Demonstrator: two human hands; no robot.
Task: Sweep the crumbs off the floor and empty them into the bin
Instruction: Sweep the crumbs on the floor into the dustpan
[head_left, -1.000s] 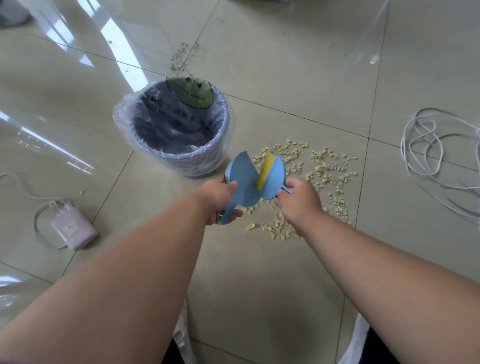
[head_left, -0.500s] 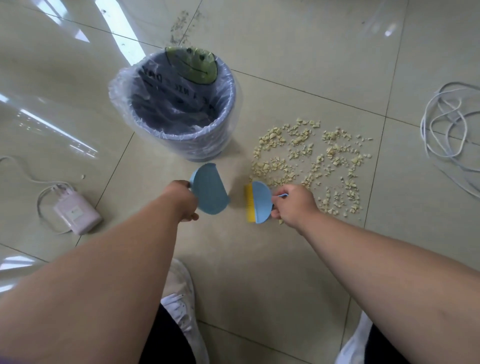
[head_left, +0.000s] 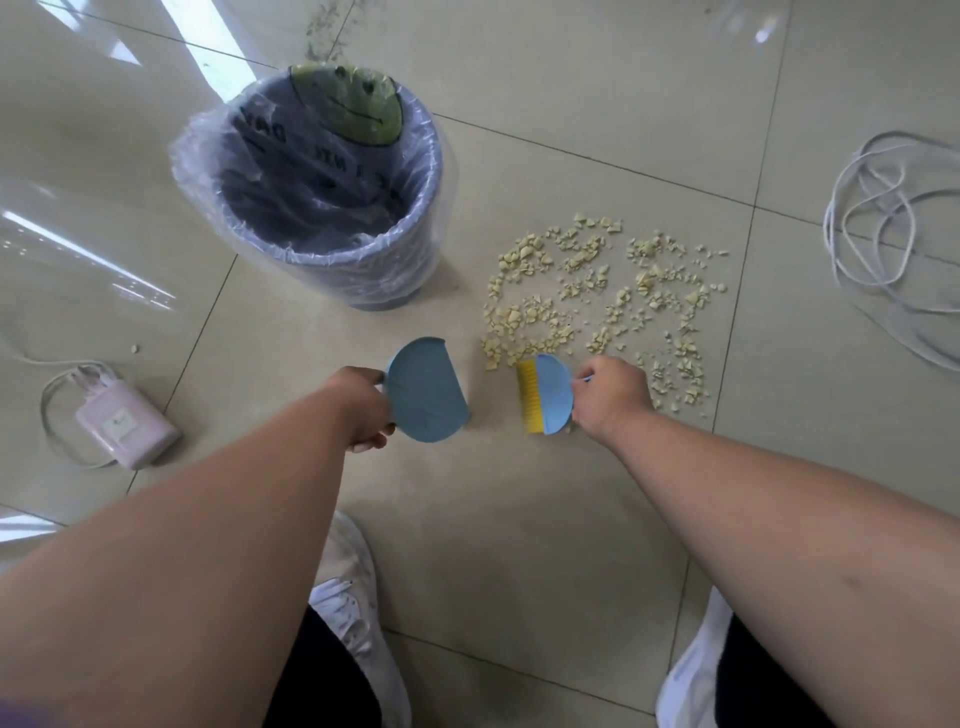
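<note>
While the left hand (head_left: 363, 408) curls its fingers round the handle of the blue dustpan (head_left: 426, 389), the pan's rounded back faces up at the camera, held just off the fingertips towards the middle of the floor. Over on the other side, the right hand (head_left: 610, 397) pinches the thin handle of the little blue brush (head_left: 553, 392), fingers closed tight on it, and the yellow bristles (head_left: 529, 397) point away from those fingers, straight across at the dustpan. A small gap of bare tile sits between pan and brush; they are near each other but not touching.

The crumbs (head_left: 597, 296) lie spread over the tiled floor (head_left: 545, 519) just beyond the right hand's knuckles and out past its far side, a pale yellow scatter reaching almost to the brush head. The nearest pieces sit right at the top end of the bristles. Whether any crumbs are in the pan cannot be told, since only its back shows.

The bin (head_left: 322, 208), lined with a clear plastic bag, stands beyond the left hand's fingers, upright, near the crumb patch's left edge. A pink charger (head_left: 127, 426) with its cord lies well out to the left of the left hand, and a loose white cable (head_left: 883, 228) coils far beyond the right hand. White shoes (head_left: 358, 603) show below both forearms.
</note>
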